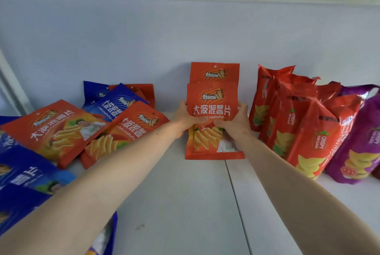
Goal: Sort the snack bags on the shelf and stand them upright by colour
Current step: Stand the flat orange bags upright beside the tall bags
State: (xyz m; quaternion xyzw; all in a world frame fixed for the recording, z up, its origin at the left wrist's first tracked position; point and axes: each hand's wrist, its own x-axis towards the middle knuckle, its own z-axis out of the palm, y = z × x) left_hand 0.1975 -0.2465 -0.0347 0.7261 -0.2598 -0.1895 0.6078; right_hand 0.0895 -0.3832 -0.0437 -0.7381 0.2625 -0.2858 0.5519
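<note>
Head cam: white shelf [181,203] runs under both my arms, with a seam in the board just right of centre and a pale back wall [144,34] beyond my hands.

Left of my left hand [186,118]: loose pile of flat bags, none upright. Blue bags [22,174] lie nearest me under my left forearm. Beyond them a large orange bag [55,131] lies face up, and a second orange bag [123,133] lies just beside my left wrist, overlapping it. Two more blue bags [112,104] and another orange one [144,92] sit behind those, toward the wall.

Right of my right hand [234,123]: row of red crispy bags [287,119] standing upright, packed against each other, nearest one just beside my right hand. Purple bags [357,143] stand at the far right end of that row, touching the last red one.

Between my hands: orange snack bag [212,110], upright, bottom edge on the shelf, print facing me. Left hand grips its left edge, fingers behind, thumb across the front. Right hand grips the right edge the same way. Thumbs nearly meet at the middle of the bag.

Directly behind it, against the wall, another orange bag [214,72] of the same print stands upright; only its top strip shows above the one I'm holding. Can't tell whether the two touch.
</note>
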